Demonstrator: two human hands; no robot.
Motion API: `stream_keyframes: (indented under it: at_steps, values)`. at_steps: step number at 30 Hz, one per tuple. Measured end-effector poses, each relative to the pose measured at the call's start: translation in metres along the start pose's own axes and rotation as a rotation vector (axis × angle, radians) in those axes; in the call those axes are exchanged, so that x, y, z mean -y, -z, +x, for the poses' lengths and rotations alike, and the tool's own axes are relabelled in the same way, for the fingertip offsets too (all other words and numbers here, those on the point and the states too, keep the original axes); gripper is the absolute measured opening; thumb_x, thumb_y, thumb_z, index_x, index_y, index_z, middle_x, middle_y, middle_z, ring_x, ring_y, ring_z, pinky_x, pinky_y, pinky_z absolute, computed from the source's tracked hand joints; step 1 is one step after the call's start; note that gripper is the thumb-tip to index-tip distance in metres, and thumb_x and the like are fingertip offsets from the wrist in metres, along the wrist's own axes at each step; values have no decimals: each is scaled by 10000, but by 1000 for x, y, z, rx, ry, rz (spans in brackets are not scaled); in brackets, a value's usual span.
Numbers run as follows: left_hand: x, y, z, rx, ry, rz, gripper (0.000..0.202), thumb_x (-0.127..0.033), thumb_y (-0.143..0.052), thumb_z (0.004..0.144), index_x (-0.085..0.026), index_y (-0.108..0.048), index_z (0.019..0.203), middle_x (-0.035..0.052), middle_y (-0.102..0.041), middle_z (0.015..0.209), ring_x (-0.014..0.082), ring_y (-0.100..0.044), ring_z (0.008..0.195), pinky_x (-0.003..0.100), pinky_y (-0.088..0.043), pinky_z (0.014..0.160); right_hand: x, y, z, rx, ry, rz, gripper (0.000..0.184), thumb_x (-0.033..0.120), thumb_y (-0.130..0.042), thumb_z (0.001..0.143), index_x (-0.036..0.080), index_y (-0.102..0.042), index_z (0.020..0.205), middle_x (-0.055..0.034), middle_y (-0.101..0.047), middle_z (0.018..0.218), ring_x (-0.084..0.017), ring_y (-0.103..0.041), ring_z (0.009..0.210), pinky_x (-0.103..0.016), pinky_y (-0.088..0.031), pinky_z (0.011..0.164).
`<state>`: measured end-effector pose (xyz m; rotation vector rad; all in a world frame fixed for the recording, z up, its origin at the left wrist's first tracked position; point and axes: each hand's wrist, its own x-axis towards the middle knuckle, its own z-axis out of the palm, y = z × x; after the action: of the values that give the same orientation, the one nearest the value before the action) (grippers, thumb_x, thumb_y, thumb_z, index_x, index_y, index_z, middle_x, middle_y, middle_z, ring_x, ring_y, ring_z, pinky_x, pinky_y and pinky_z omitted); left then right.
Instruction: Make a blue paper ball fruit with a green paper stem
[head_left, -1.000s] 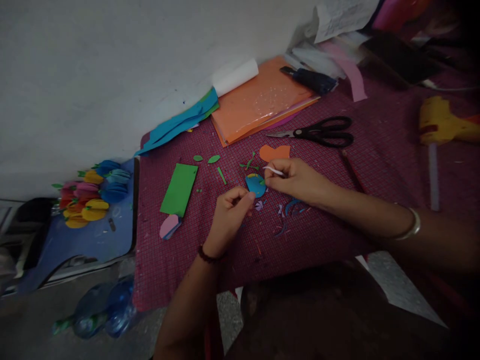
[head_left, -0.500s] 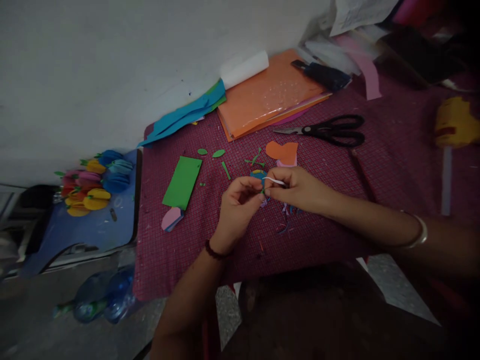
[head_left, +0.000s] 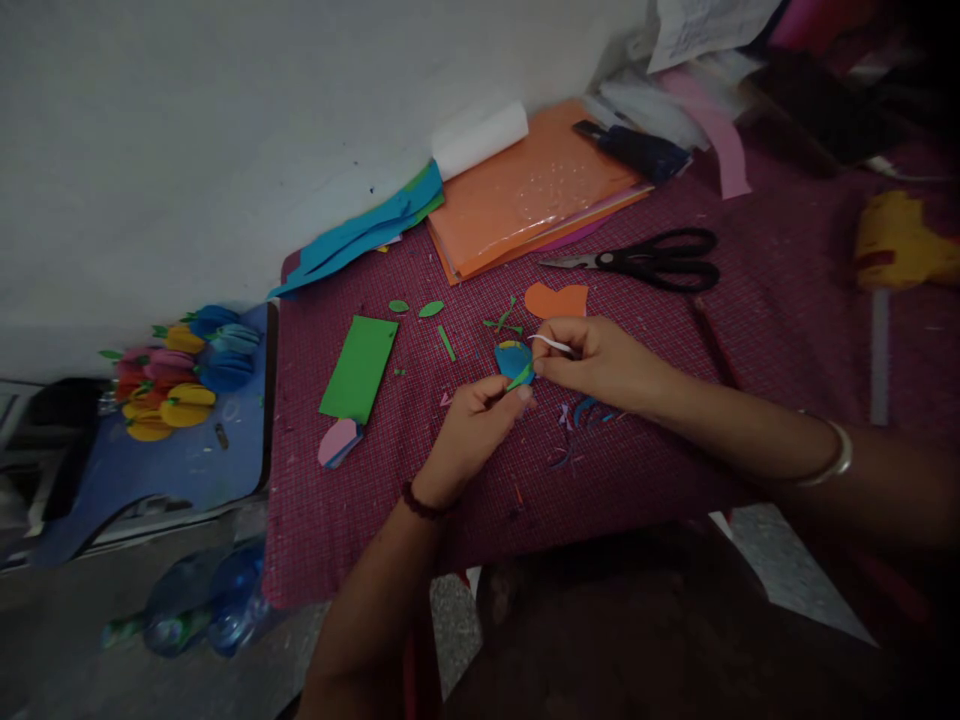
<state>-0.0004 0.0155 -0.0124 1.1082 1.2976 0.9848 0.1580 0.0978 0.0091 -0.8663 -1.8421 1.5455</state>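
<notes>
Over the middle of the table, my left hand (head_left: pixel 480 415) pinches a small green paper piece (head_left: pixel 520 378) between thumb and fingertips. My right hand (head_left: pixel 581 355) is closed close beside it, its fingertips at the other end of the green piece. A thin white strip (head_left: pixel 551 342) sticks out from the right hand's fingers; its kind I cannot make out. Just behind the fingertips lie blue and yellow paper pieces (head_left: pixel 510 358), partly covered. Green leaf cutouts (head_left: pixel 431 309), a green paper sheet (head_left: pixel 360 368) and an orange paper piece (head_left: pixel 556 299) lie around the hands.
Black-handled scissors (head_left: pixel 652 260) lie behind my right hand, near orange sheets (head_left: pixel 540 190) in plastic. A yellow glue gun (head_left: pixel 904 240) is at the right. Colourful paper ornaments (head_left: pixel 180 370) sit on a blue surface (head_left: pixel 232 440) at the left. Paper scraps (head_left: pixel 566 418) lie near my hands.
My hands have drawn slightly apart, the left one moving down. The green piece between them now shows more clearly, and more of the blue paper behind is uncovered. The view has shifted slightly.
</notes>
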Motion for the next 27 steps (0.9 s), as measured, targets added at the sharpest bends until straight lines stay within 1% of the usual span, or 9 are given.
stream_keyframes:
  at_steps: [3, 6, 9, 12, 15, 17, 20, 22, 27]
  values:
    - [-4, 3, -2, -25, -1, 65, 342, -440, -560, 859, -150, -630, 692, -23, -534, 594, 52, -415, 482, 202, -301, 449, 1, 6, 2, -49, -14, 16, 153, 214, -580, 745, 190, -482, 629, 49, -392, 574, -81, -320, 530, -260, -250, 505]
    - [-9, 6, -3, -71, -19, 68, 367, -432, -521, 883, -150, -622, 672, -18, -528, 575, 59, -434, 487, 197, -327, 457, 0, 12, 4, -86, -17, 42, 177, 223, -592, 757, 197, -473, 629, 45, -387, 572, -86, -322, 526, -264, -253, 507]
    - [-9, 7, -1, -149, -49, 19, 302, -396, -557, 866, -156, -613, 692, -24, -524, 581, 62, -443, 497, 190, -343, 458, -1, 14, 5, -100, -16, 60, 176, 232, -599, 759, 199, -477, 636, 40, -405, 584, -89, -343, 536, -266, -262, 514]
    - [-4, 5, 1, -153, -105, -90, 164, -319, -657, 796, -182, -639, 885, -14, -597, 733, 69, -493, 556, 196, -401, 495, 0, 11, 4, -54, -29, 66, 156, 239, -599, 751, 195, -491, 648, 46, -403, 584, -84, -334, 531, -263, -260, 514]
    - [0, 1, 2, -87, -196, -194, 390, -236, -742, 713, -234, -602, 1077, 4, -633, 925, 85, -558, 675, 216, -463, 596, -1, 4, 1, 26, -27, 58, 140, 238, -590, 740, 187, -497, 649, 51, -399, 584, -80, -337, 538, -257, -259, 517]
    - [1, -3, 1, -91, -230, -199, 353, -203, -757, 696, -230, -613, 1017, -3, -632, 901, 85, -566, 709, 213, -465, 640, -2, -2, -2, 78, -24, 58, 129, 236, -579, 737, 183, -498, 652, 53, -402, 587, -78, -343, 544, -251, -258, 518]
    - [1, -5, -1, -151, -225, -158, 160, -187, -743, 716, -190, -622, 820, -24, -607, 762, 67, -541, 662, 195, -444, 632, -3, -6, -3, 117, -22, 53, 120, 233, -570, 737, 179, -498, 658, 56, -396, 588, -75, -336, 541, -247, -250, 513]
    - [1, -4, -1, -187, -206, -152, 128, -190, -737, 724, -178, -612, 754, -39, -578, 677, 56, -510, 601, 187, -426, 595, -2, -5, -2, 95, -15, 53, 130, 232, -576, 736, 179, -494, 651, 55, -398, 592, -75, -337, 544, -250, -250, 514]
    - [2, 4, 1, -256, -191, -181, 140, -218, -740, 723, -175, -607, 725, -61, -518, 572, 45, -432, 495, 174, -346, 482, 0, 8, 2, -9, -51, 72, 148, 231, -595, 754, 192, -493, 654, 51, -395, 577, -82, -323, 526, -266, -248, 509]
